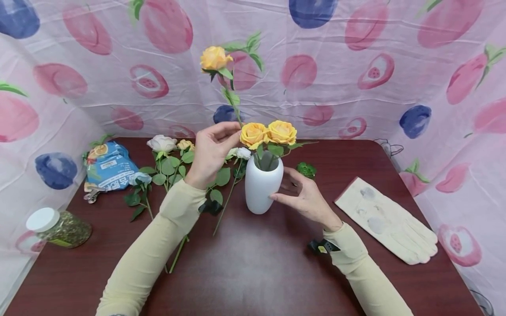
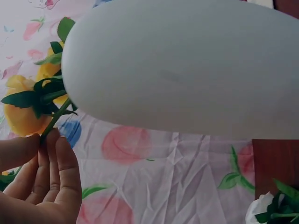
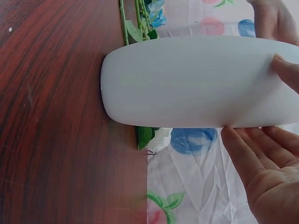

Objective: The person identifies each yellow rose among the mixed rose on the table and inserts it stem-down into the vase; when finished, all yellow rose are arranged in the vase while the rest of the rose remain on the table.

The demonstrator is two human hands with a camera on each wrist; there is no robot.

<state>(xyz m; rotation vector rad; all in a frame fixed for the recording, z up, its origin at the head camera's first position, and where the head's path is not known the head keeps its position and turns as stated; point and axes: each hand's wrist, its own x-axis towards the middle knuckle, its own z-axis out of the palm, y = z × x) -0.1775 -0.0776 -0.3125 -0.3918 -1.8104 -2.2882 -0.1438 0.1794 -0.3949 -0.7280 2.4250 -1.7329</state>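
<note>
A white vase (image 1: 262, 188) stands upright on the table, with two yellow roses (image 1: 281, 132) at its mouth. My left hand (image 1: 213, 147) is at the left of these blooms, its thumb and fingertips pinching the green stem (image 2: 58, 115) of another rose. That paler yellow rose (image 1: 215, 58) rises high above the hand. In the left wrist view, the pinched stem slants toward the vase's mouth; its lower end is hidden. With thumb in front and fingers behind, my right hand (image 1: 308, 199) holds the vase's right side.
Left of the vase lie white roses (image 1: 162, 144), a pale blue flower (image 1: 140, 178) and leafy stems. Farther left are a blue packet (image 1: 110, 166) and a white-lidded jar (image 1: 59, 227). Pale gloves (image 1: 387, 221) lie at right, and a small green item (image 1: 306, 169) sits behind the right hand.
</note>
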